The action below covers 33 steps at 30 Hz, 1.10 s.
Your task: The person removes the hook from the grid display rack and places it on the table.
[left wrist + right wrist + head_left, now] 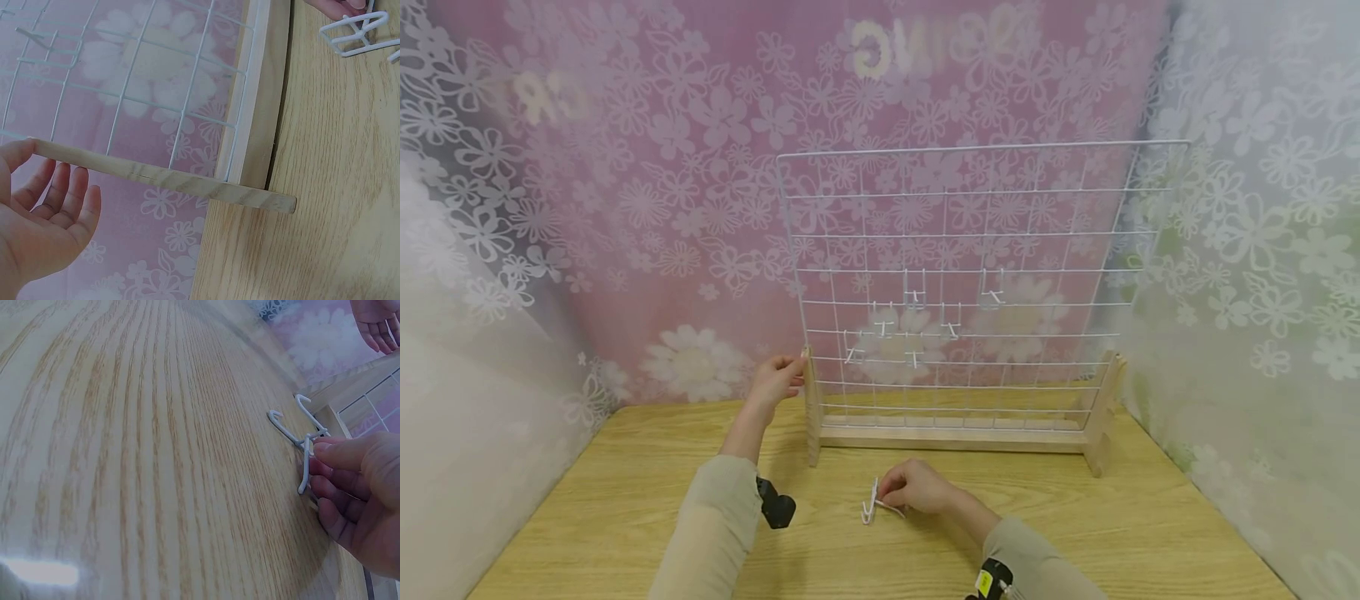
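Note:
A white wire grid (962,235) stands upright in a wooden stand (951,442), with several white wire hooks (915,297) hung on its middle rows. My left hand (775,382) holds the top end of the stand's left post (813,417). In the left wrist view its thumb lies at the post's tip, and its bent fingers (59,187) reach the post's outer edge. In front of the stand, close over the table, my right hand (925,486) pinches a white wire hook (305,465) between thumb and fingers. The hook's two bent ends point away from that hand.
The wood-grain table (1000,533) stretches around the stand. A pink floral curtain (700,208) hangs behind the grid, with pale floral sheets (1262,250) at both sides. The stand's right post (1101,417) rises near the table's right edge.

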{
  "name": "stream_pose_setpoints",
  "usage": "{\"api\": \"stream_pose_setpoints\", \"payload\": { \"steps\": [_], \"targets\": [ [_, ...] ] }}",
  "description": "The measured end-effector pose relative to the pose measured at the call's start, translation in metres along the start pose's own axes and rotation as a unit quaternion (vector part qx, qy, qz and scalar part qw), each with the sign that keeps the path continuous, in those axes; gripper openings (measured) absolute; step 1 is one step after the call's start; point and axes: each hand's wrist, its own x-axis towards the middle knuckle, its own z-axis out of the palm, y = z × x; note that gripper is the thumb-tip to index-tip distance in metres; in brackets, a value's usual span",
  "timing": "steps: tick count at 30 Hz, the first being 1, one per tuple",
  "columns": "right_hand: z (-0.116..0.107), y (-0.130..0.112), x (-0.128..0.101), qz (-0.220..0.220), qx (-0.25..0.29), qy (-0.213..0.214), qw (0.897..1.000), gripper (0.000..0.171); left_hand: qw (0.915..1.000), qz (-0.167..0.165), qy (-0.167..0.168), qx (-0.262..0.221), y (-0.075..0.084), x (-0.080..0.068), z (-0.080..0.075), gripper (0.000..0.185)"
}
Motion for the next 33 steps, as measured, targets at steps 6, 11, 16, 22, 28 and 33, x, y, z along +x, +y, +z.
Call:
{"api": "stream_pose_setpoints", "payload": {
  "steps": [6,11,16,22,28,33],
  "targets": [
    [-0.002,0.004,-0.002,0.002,0.009,0.007,1.000,0.006,1.0000,0.001,0.002,0.002,-0.001,0.001,0.000,0.037],
    [-0.009,0.006,-0.006,-0.004,0.018,0.017,1.000,0.008,1.0000,0.001,0.001,0.003,-0.001,0.001,0.000,0.037],
    [-0.019,0.009,-0.012,-0.014,0.021,0.031,0.999,0.013,1.0000,-0.002,0.001,0.003,-0.003,0.003,0.000,0.038],
    [-0.032,0.010,-0.018,-0.011,0.019,0.042,0.999,0.014,1.0000,0.000,0.001,0.002,-0.002,0.003,0.000,0.038],
    [-0.045,0.011,-0.024,-0.002,0.015,0.052,0.999,0.019,1.0000,0.001,0.001,-0.001,-0.002,0.002,-0.001,0.036],
    [-0.057,0.011,-0.029,-0.004,0.019,0.050,0.999,0.023,1.0000,0.002,0.003,0.000,-0.003,0.002,-0.001,0.037]
  ]
}}
